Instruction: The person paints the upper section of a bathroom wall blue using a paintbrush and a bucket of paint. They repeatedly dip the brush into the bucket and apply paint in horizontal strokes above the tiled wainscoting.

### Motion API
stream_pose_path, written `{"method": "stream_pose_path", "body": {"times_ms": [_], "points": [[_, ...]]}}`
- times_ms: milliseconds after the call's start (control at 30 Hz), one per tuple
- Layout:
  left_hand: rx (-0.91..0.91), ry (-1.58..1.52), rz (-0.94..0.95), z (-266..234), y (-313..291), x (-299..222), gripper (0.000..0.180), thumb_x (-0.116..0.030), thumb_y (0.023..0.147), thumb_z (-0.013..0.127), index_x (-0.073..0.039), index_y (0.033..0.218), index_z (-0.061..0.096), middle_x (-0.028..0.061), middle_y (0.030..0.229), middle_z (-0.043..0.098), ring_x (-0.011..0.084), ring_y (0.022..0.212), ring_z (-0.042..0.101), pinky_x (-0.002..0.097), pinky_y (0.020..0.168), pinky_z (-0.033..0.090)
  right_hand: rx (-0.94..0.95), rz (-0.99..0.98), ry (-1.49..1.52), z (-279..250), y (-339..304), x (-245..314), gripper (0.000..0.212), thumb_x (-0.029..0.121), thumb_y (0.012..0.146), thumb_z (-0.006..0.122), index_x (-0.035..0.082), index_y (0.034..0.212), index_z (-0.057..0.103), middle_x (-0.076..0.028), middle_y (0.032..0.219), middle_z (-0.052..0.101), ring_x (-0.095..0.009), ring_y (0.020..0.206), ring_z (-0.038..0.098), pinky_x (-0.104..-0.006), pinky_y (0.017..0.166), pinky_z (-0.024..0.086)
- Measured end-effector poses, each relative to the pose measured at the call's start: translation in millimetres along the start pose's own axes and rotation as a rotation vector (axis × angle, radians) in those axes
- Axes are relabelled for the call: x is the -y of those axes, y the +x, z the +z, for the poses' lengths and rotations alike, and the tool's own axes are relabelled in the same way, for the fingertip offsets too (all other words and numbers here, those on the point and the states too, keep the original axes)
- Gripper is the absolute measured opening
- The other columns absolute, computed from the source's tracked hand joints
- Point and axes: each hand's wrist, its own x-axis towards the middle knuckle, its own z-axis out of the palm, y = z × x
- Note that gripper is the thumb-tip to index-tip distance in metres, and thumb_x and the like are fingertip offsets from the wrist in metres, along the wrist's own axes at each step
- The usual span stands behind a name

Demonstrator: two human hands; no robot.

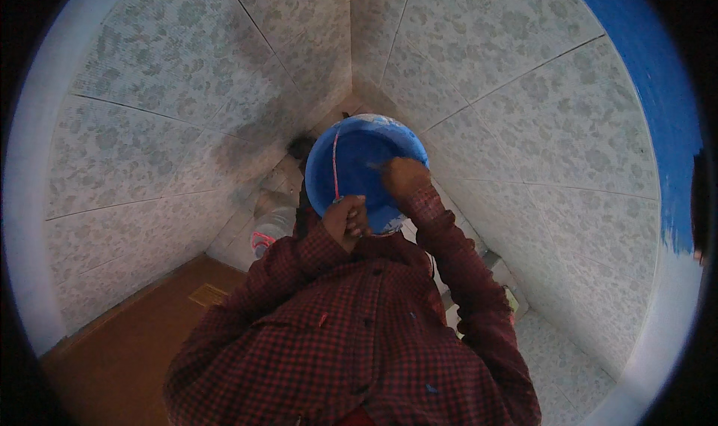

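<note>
A round blue bucket (318, 164) stands in front of me near the wall corner, with blue paint inside and pale smears on its rim. Along its left side runs a thin pinkish strip (336, 164) that looks like its handle. My left hand (346, 222) is closed at the near end of this strip, by the rim. Over the right part of the opening, my right hand (406, 179) is closed around something mostly hidden. Only a thin greyish end (375, 166) shows beyond its fingers, pointing left.
Flower-patterned tile walls (516, 127) meet in a corner behind the bucket. To the left stands a clear plastic container (278, 220) with a pink part. A brown panel (127, 351) lies at lower left. Blue paint (636, 37) covers the wall above the right-hand tiles.
</note>
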Motion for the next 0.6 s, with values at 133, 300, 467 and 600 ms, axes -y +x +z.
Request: {"method": "stream_pose_path", "body": {"times_ms": [133,300,467,600], "points": [[0.012,-0.001,0.015,-2,5,0,0.035,-0.023,0.082,0.049,-0.016,0.053,0.03,-0.0011,0.044,0.028,0.0128,0.04,0.03,0.0317,0.051,0.032,-0.011,0.088,-0.01,2,-1,-2,0.022,0.02,0.079,0.048,0.009,0.081,0.066,-0.018,0.078,0.062,-0.033,0.075,0.062,-0.0419,0.067,0.05],[-0.004,-0.049,-0.029,-5,12,-3,0.035,-0.023,0.081,0.05,-0.016,0.053,0.031,-0.0011,0.044,0.028,0.0139,0.04,0.03,0.0319,0.049,0.032,0.055,0.07,-0.02,42,11,0,0.021,0.019,0.08,0.047,0.01,0.079,0.066,-0.017,0.08,0.063,-0.033,0.074,0.062,-0.0407,0.064,0.051],[0.06,-0.092,-0.036,-10,18,-4,0.035,-0.025,0.082,0.05,-0.015,0.053,0.031,-0.0009,0.044,0.028,0.0146,0.039,0.031,0.0318,0.048,0.033,0.067,0.051,0.033,56,-5,-12,0.02,0.018,0.081,0.047,0.009,0.083,0.065,-0.016,0.077,0.063,-0.033,0.073,0.062,-0.0406,0.063,0.051],[0.035,-0.039,-0.039,-11,25,-4,0.036,-0.024,0.082,0.05,-0.016,0.053,0.031,-0.001,0.043,0.028,0.0147,0.039,0.033,0.0328,0.049,0.035,-0.107,-0.032,0.118,50,-16,-19,0.021,0.019,0.082,0.046,0.009,0.087,0.063,-0.016,0.072,0.061,-0.034,0.07,0.061,-0.0427,0.063,0.049]]}}
